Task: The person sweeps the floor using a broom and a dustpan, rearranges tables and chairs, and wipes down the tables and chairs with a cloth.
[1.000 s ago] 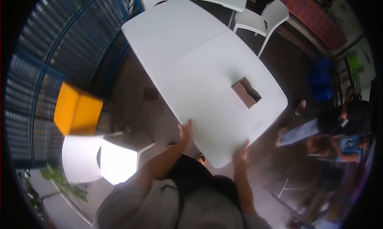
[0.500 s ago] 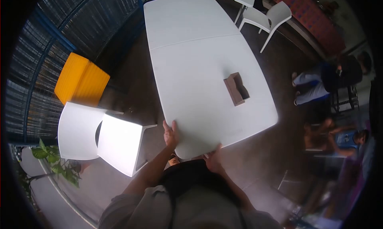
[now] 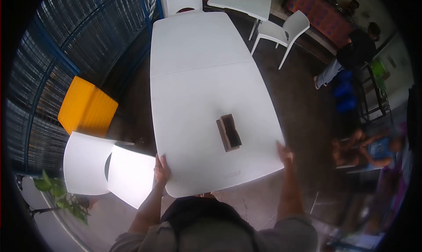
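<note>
In front of me a long white table [image 3: 198, 98] stretches away, with a seam across its top. My left hand [image 3: 161, 169] grips its left edge near the front corner, with the thumb and some fingers showing on the side. On the opposite side, my right hand [image 3: 285, 154] holds the right edge close to the other front corner; some of its fingers are hidden by the rim. A small brown open-topped box [image 3: 223, 135] rests on the table between my hands, touched by neither.
A white chair [image 3: 132, 175] stands close by my left arm, with a yellow slatted object [image 3: 88, 106] behind it. Another white chair [image 3: 283, 30] and a smaller white table [image 3: 241, 1] are at the far right. People sit and stand along the right side; a plant [image 3: 57, 190] is lower left.
My right hand has gone from the table's near edge to its right edge. My left hand stays on the left edge. The table and box appear lower and farther left in view.
</note>
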Tool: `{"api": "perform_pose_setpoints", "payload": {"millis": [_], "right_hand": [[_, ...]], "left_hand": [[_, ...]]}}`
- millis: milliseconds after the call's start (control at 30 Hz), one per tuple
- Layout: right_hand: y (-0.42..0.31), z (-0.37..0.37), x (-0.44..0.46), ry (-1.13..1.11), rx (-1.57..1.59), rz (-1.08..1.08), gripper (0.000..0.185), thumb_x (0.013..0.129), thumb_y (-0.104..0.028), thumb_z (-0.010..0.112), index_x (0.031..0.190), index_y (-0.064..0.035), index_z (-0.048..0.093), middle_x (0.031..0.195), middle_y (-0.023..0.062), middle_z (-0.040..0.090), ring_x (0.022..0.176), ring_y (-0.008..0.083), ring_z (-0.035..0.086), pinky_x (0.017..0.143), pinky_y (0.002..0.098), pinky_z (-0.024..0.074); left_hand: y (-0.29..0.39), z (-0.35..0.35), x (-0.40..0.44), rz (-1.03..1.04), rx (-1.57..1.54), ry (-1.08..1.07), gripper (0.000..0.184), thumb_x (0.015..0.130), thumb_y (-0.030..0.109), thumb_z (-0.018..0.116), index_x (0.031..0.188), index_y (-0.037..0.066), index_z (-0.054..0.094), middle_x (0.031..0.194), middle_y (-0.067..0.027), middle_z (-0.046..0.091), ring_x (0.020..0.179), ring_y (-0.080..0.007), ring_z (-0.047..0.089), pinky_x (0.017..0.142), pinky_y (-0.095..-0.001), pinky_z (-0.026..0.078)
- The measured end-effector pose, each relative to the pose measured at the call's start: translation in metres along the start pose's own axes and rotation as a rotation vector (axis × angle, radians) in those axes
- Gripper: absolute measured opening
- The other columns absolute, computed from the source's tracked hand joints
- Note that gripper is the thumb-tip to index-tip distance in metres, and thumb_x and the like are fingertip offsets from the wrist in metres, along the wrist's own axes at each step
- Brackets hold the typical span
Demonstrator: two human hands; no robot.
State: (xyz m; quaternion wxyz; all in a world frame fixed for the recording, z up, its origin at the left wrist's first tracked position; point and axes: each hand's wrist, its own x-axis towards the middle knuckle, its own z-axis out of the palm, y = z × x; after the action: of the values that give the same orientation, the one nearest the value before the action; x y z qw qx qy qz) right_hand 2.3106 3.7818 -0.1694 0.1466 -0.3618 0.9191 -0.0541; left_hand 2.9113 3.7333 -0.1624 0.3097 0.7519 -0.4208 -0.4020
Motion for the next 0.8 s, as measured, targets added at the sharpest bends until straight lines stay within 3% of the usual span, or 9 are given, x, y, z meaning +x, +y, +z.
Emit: {"api": "perform_pose_setpoints", "payload": {"millis": [67,133,200,267,300,533,567,667,800], "right_hand": [[0.031,0.043,0.017,-0.209,0.026,0.042,0.098,0.079,-0.080,0.043,0.128,0.0042,0.052,0.129,0.0306,0.052,0.124,0.0431,0.047,0.102,0.0459,0.0392],[0.029,0.048,0.002,-0.170,0.041,0.033,0.096,0.080,-0.079,0.042,0.120,0.0070,0.056,0.119,0.0339,0.055,0.117,0.0459,0.051,0.099,0.0476,0.0412],[0.021,0.048,-0.021,-0.131,0.038,0.027,0.094,0.081,-0.078,0.042,0.111,0.0095,0.059,0.111,0.0368,0.057,0.112,0.0484,0.053,0.096,0.0492,0.0428],[0.020,0.050,-0.055,-0.101,0.058,0.032,0.089,0.083,-0.075,0.042,0.109,0.0087,0.060,0.110,0.0365,0.058,0.110,0.0485,0.054,0.095,0.0497,0.0434],[0.004,0.062,-0.115,-0.083,0.071,0.048,0.087,0.084,-0.074,0.042,0.108,0.0084,0.061,0.109,0.0364,0.058,0.109,0.0486,0.055,0.094,0.0499,0.0437],[-0.040,0.052,-0.153,0.107,0.064,0.047,0.081,0.086,-0.072,0.042,0.100,0.0056,0.063,0.103,0.0347,0.061,0.102,0.0490,0.058,0.086,0.0518,0.0471],[-0.048,0.053,-0.162,0.046,0.054,0.112,0.082,0.086,-0.072,0.041,0.102,0.0056,0.063,0.103,0.0346,0.061,0.102,0.0491,0.058,0.087,0.0518,0.0470],[-0.048,0.074,-0.174,0.070,0.034,0.123,0.085,0.085,-0.075,0.038,0.103,0.0052,0.062,0.102,0.0343,0.061,0.102,0.0493,0.058,0.086,0.0523,0.0468],[-0.050,0.115,-0.190,0.085,0.080,0.133,0.086,0.085,-0.075,0.037,0.101,0.0046,0.062,0.101,0.0349,0.061,0.102,0.0502,0.058,0.088,0.0526,0.0460]], "left_hand": [[0.013,-0.011,0.002,0.054,0.227,0.110,0.062,0.098,0.049,0.036,0.143,0.006,0.037,0.116,-0.0291,0.061,0.108,-0.0420,0.060,0.090,-0.0432,0.047],[-0.010,-0.021,0.019,0.022,0.040,0.017,0.061,0.098,0.049,0.036,0.143,0.007,0.037,0.112,-0.0294,0.062,0.106,-0.0431,0.061,0.089,-0.0437,0.048],[-0.016,-0.032,0.027,0.045,0.042,0.006,0.062,0.098,0.050,0.035,0.143,0.007,0.037,0.112,-0.0296,0.062,0.107,-0.0431,0.060,0.089,-0.0441,0.047],[0.007,-0.058,0.025,0.050,0.146,-0.021,0.061,0.099,0.050,0.034,0.143,0.007,0.036,0.111,-0.0300,0.062,0.106,-0.0430,0.061,0.088,-0.0446,0.047],[-0.011,-0.106,0.034,0.056,0.149,-0.033,0.061,0.099,0.050,0.034,0.143,0.007,0.036,0.111,-0.0300,0.062,0.106,-0.0430,0.061,0.088,-0.0446,0.047],[-0.002,-0.101,0.094,0.092,0.274,-0.055,0.059,0.099,0.048,0.036,0.143,0.009,0.036,0.104,-0.0281,0.065,0.102,-0.0442,0.062,0.085,-0.0445,0.050],[0.002,-0.106,0.102,0.121,0.329,-0.058,0.059,0.099,0.048,0.037,0.143,0.009,0.036,0.102,-0.0278,0.066,0.102,-0.0437,0.062,0.085,-0.0442,0.050],[0.010,-0.112,0.136,0.178,0.188,-0.067,0.061,0.098,0.050,0.039,0.142,0.008,0.040,0.110,-0.0246,0.065,0.108,-0.0399,0.060,0.089,-0.0408,0.048],[0.032,-0.128,0.185,0.188,0.344,-0.112,0.055,0.099,0.048,0.041,0.141,0.012,0.042,0.116,-0.0228,0.063,0.111,-0.0392,0.059,0.091,-0.0404,0.047]]}}
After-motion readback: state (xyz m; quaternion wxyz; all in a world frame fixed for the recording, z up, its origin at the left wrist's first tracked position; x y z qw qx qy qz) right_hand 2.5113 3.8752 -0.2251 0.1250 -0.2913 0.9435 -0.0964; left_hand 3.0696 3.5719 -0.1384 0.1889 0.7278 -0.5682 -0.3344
